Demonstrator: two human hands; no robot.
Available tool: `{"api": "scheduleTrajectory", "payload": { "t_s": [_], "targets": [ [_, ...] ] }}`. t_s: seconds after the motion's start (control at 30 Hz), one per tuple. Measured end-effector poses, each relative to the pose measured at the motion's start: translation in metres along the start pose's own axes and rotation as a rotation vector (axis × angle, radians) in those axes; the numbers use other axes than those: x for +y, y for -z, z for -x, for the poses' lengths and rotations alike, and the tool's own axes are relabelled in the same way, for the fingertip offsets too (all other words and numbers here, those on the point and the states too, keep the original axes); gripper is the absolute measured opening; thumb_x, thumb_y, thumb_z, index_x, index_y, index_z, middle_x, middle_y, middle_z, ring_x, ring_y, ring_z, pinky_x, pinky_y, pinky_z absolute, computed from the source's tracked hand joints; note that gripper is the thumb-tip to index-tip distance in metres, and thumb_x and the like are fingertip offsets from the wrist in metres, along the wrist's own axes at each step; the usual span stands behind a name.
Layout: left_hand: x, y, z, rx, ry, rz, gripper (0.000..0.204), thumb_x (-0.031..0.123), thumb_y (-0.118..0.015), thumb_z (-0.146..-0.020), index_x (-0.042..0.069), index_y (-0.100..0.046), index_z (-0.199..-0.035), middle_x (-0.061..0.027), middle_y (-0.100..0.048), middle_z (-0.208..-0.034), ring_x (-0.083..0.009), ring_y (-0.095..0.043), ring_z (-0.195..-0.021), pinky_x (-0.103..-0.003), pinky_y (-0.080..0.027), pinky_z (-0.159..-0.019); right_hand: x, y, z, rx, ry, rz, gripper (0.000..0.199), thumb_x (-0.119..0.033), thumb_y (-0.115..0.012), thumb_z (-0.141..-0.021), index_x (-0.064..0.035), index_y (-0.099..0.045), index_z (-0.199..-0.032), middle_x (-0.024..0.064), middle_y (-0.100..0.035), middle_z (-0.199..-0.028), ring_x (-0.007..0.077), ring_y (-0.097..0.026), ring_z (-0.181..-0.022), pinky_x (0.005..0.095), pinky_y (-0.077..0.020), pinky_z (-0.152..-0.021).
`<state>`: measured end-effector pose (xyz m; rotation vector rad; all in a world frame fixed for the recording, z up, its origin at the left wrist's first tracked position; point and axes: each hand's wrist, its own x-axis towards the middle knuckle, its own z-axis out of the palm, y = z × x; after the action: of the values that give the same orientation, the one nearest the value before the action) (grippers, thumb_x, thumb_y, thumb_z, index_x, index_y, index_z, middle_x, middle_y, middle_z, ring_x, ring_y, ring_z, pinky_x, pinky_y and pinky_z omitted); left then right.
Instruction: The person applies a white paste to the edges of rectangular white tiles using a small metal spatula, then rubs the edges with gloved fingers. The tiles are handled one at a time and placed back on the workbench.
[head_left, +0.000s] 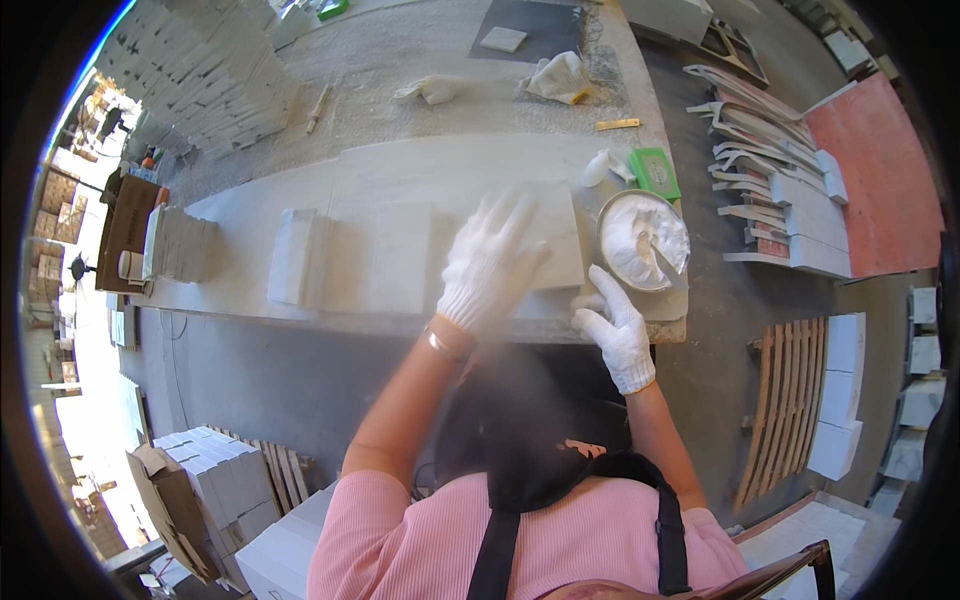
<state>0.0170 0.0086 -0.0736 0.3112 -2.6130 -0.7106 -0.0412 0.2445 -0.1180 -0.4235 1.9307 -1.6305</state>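
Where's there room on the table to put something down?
Try the bare bit of table between the leftmost stack and the next stack. There's another between the stick and the left cloth. It's crowded at the right end: bowl, green box, right hand, and the tile by the left hand.

Grey floor [700, 410], wooden pallet [784, 400], bright light [97, 335]

The gloved left hand [488, 260] (partly blurred) was positioned over a pale slab [565, 238]; the gloved right hand [618, 335] was at the near edge of the table [480, 155], beside a bowl [602, 245] of white paste [628, 222].
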Motion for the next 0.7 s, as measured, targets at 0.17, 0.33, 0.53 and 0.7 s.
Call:
{"api": "scheduleTrajectory", "payload": {
  "t_s": [0.17, 0.33, 0.53, 0.7],
  "targets": [
    [-0.007, -0.053, -0.053, -0.122, -0.152, -0.196, 0.061, 0.045, -0.066, -0.097, 0.012, -0.057, -0.148, -0.0139, -0.050, -0.158, -0.0430, -0.038, -0.150, -0.069, -0.028, -0.119, 0.018, -0.003, 0.001, 0.007, -0.023, 0.038, 0.075, -0.003, -0.070, -0.096, -0.0030, -0.036, -0.163, 0.0098, -0.071, -0.118, 0.0136, -0.068, -0.094, 0.0291, -0.0581, -0.083],
    [0.010, -0.040, -0.016, -0.152, -0.366, -0.139, 0.058, 0.046, -0.066, -0.095, 0.012, -0.061, -0.141, -0.0125, -0.053, -0.152, -0.0375, -0.046, -0.141, -0.071, -0.030, -0.115, 0.013, -0.002, 0.007, 0.044, -0.100, -0.102, 0.072, -0.008, -0.072, -0.095, 0.0024, -0.042, -0.159, 0.0184, -0.058, -0.151, 0.0223, -0.062, -0.128, 0.0350, -0.0469, -0.111],
    [0.027, -0.001, 0.059, -0.294, -0.388, 0.115, 0.051, 0.031, -0.075, -0.088, 0.005, -0.067, -0.131, -0.0136, -0.064, -0.137, -0.0363, -0.057, -0.130, -0.052, -0.048, -0.106, 0.005, -0.002, 0.003, -0.013, -0.049, -0.035, 0.073, -0.003, -0.073, -0.093, 0.0023, -0.043, -0.159, 0.0184, -0.054, -0.157, 0.0238, -0.054, -0.140, 0.0353, -0.0430, -0.115],
    [0.013, 0.003, 0.079, -0.028, 0.381, 0.681, 0.048, 0.008, -0.063, -0.099, 0.000, -0.060, -0.146, -0.0160, -0.065, -0.137, -0.0242, -0.064, -0.122, -0.037, -0.050, -0.107, 0.001, -0.005, 0.005, -0.024, -0.056, 0.027, 0.073, -0.002, -0.072, -0.091, 0.0009, -0.044, -0.159, 0.0167, -0.065, -0.142, 0.0224, -0.062, -0.127, 0.0345, -0.0460, -0.112]
  ]
}}
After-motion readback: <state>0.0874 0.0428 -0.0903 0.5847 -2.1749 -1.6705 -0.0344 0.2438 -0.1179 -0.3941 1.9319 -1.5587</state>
